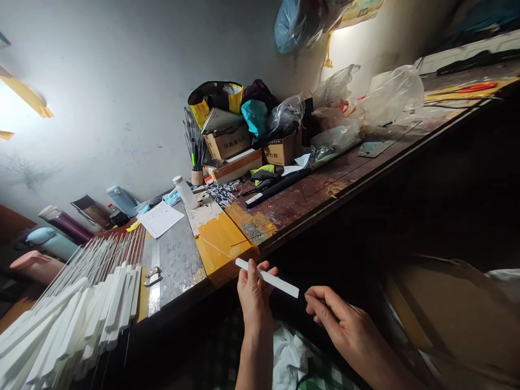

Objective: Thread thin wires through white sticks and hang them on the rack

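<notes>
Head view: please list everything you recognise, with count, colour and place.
Held bar: one, white, lower centre
Piled bars: many, white, lower left
Rods: many, pale, beyond piled bars
Flasks: about five, mixed colours, left
Paper: one, white, right of flasks
Ruler: one, pale, beside piled bars
Bottle: one, white, right of paper
Cup: one, tan, beside bottle
Boxes: several, mostly brown, upper centre
Plastic bags: several, clear, right of boxes
Hanging bag: one, blue, top
Tube: one, black, before boxes
Table: one, dark red, across middle
Left hand: one, bare, gripping held bar
Right hand: one, bare, beside held bar
</notes>
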Action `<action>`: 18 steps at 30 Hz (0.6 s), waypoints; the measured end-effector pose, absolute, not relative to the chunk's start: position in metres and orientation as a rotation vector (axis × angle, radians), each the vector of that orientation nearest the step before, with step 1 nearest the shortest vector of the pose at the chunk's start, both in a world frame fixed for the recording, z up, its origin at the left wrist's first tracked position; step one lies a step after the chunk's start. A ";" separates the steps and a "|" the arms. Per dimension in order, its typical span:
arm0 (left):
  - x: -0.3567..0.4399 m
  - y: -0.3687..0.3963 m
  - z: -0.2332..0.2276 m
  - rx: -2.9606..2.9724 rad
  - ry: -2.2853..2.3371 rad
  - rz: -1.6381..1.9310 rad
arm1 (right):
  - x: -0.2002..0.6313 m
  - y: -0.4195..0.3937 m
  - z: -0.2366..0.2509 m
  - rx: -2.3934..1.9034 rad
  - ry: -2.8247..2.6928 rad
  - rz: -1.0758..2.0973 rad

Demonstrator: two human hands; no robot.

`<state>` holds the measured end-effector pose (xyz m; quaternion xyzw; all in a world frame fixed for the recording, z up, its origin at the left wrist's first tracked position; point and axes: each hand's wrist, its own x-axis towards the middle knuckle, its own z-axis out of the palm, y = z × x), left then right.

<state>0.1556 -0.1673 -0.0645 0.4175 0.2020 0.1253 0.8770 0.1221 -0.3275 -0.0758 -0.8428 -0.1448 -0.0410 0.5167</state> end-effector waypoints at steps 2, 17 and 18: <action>0.155 -0.168 -0.065 0.874 0.421 0.258 | 0.122 -0.328 -0.075 -2.016 -0.332 -0.110; 0.154 -0.175 -0.063 0.881 0.421 0.222 | 0.116 -0.334 -0.067 -2.050 -0.347 -0.182; 0.154 -0.175 -0.063 0.881 0.421 0.222 | 0.116 -0.334 -0.067 -2.052 -0.341 -0.198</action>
